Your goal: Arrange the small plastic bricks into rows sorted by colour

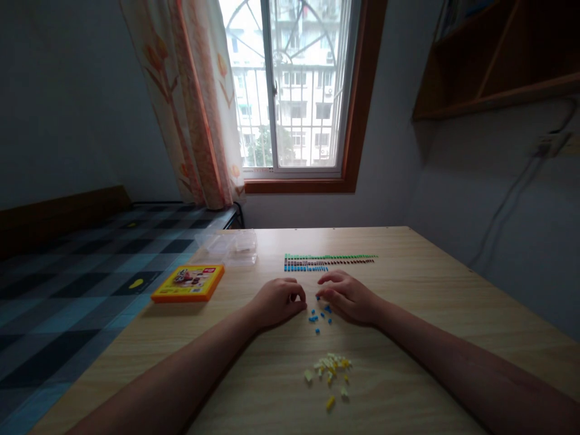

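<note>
My left hand (pixel 281 300) rests on the table with its fingers curled and the thumb against them; whatever they may hold is hidden. To its right my right hand (pixel 351 296) has its fingers stretched apart, low over the tabletop. A small blue toy brick (pixel 318 297) lies right at its fingertips. Several loose blue bricks (pixel 313 318) are scattered between and just below the hands. Beyond the fingers run neat rows of tiny pieces: a green row (pixel 330 257), a dark brown row (pixel 330 263) and a shorter blue row (pixel 306 269).
Closer to me sits a loose pile of yellow and cream bricks (pixel 333 365). On the left are a yellow-orange box (pixel 188 284) and a clear plastic tray (pixel 231 246). The wooden table (pixel 430 290) meets a checked bed (pixel 90 290) at left, with a window (pixel 299 90) behind.
</note>
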`<move>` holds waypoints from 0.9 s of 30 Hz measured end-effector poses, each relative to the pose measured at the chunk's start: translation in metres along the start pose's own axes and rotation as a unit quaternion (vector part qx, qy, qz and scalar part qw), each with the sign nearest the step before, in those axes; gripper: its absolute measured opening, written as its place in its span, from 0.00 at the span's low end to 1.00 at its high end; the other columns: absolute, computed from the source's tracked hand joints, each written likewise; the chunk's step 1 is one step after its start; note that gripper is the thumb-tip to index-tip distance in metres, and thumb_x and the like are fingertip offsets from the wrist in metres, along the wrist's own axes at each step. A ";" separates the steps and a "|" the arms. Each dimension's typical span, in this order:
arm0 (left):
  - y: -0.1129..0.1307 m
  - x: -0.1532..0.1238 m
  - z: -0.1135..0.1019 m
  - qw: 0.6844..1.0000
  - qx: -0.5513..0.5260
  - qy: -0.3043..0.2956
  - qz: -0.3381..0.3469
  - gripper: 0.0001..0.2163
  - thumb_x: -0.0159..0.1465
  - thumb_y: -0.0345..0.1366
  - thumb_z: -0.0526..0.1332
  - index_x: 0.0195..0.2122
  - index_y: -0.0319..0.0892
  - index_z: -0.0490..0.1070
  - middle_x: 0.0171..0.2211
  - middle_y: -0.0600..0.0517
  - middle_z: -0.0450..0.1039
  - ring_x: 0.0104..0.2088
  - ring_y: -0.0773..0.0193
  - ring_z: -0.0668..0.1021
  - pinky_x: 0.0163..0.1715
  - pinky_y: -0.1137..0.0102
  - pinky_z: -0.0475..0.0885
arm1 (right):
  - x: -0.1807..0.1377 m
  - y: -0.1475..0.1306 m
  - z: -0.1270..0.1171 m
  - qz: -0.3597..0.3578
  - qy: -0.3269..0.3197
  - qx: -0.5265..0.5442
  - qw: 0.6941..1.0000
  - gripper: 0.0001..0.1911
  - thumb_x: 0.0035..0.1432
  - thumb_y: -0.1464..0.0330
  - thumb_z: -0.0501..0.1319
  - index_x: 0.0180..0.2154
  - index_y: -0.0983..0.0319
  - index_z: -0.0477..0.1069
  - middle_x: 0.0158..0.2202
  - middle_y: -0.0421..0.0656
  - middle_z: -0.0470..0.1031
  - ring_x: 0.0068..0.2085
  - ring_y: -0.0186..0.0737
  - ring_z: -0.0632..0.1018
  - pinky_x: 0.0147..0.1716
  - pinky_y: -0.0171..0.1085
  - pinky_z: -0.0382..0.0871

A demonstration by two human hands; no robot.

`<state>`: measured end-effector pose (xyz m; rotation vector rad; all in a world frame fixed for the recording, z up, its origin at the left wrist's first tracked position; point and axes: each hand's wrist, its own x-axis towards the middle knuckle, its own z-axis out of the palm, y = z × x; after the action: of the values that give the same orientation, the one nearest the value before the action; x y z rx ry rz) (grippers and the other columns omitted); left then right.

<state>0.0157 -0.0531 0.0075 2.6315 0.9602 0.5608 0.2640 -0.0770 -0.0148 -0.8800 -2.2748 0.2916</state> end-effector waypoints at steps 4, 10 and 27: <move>0.000 0.000 0.000 1.000 0.001 0.000 0.000 0.05 0.58 0.37 0.63 0.32 0.44 0.78 0.28 0.54 0.72 0.27 0.70 0.71 0.28 0.76 0.63 | 0.001 -0.002 -0.001 -0.009 -0.005 -0.012 1.000 0.19 0.69 0.62 0.50 0.41 0.56 0.80 0.47 0.46 0.76 0.49 0.43 0.74 0.52 0.45 0.65; 0.003 0.000 -0.001 1.000 -0.003 -0.004 0.003 0.04 0.57 0.36 0.63 0.31 0.44 0.77 0.27 0.55 0.71 0.27 0.71 0.70 0.28 0.76 0.63 | 0.001 -0.002 0.001 0.003 0.033 -0.039 0.999 0.12 0.63 0.65 0.57 0.31 0.60 0.78 0.43 0.47 0.77 0.45 0.43 0.75 0.48 0.44 0.67; 0.004 0.000 -0.003 1.000 0.007 -0.015 0.009 0.05 0.57 0.37 0.63 0.31 0.43 0.77 0.27 0.55 0.72 0.26 0.70 0.70 0.28 0.76 0.63 | -0.001 0.028 0.002 0.090 0.108 -0.076 0.987 0.07 0.54 0.73 0.62 0.30 0.58 0.79 0.38 0.44 0.79 0.42 0.44 0.76 0.46 0.44 0.68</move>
<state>0.0163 -0.0554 0.0120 2.6553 0.9371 0.5198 0.2776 -0.0569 -0.0281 -1.1421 -2.0405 0.0953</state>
